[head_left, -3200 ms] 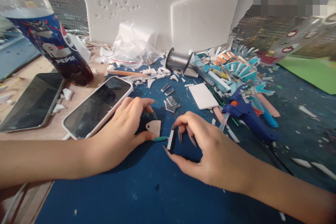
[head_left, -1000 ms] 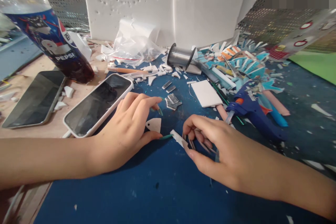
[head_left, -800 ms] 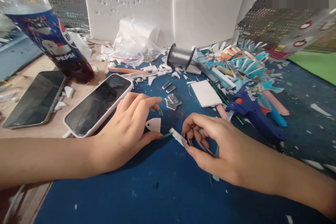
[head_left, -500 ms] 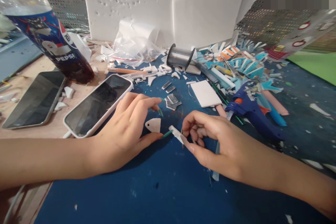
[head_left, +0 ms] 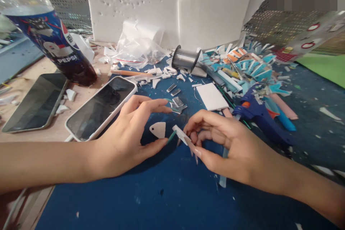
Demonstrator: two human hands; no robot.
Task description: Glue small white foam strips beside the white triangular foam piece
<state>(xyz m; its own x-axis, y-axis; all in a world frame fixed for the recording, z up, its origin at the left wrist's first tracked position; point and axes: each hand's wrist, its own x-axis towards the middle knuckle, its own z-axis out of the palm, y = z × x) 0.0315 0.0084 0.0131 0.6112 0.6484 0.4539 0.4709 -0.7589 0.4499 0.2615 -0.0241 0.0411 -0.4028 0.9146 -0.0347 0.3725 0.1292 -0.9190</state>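
Between the thumb and fingers of my right hand (head_left: 215, 143) is a small white foam piece (head_left: 180, 134), tilted, with its free end toward the left. My left hand (head_left: 134, 133) has its fingers spread. Its long green thumbnail touches or nearly touches the left end of the foam piece, and its fingertips hover by small shiny grey pieces (head_left: 177, 101). Behind my left thumb, a flat white fish-head cutout (head_left: 158, 129) with a black eye dot lies on the blue mat (head_left: 140, 194).
A blue glue gun (head_left: 261, 115) lies right, before a heap of blue and white cutouts (head_left: 253, 66). A spool (head_left: 185, 58), a plastic bag (head_left: 138, 48) and a white foam block (head_left: 212, 96) lie farther back. Two phones (head_left: 102, 107) and a Pepsi bottle (head_left: 58, 43) are left.
My left fingers have stretched forward and right, over the grey pieces. My right fingers have shifted around the foam piece, which has tilted slightly.
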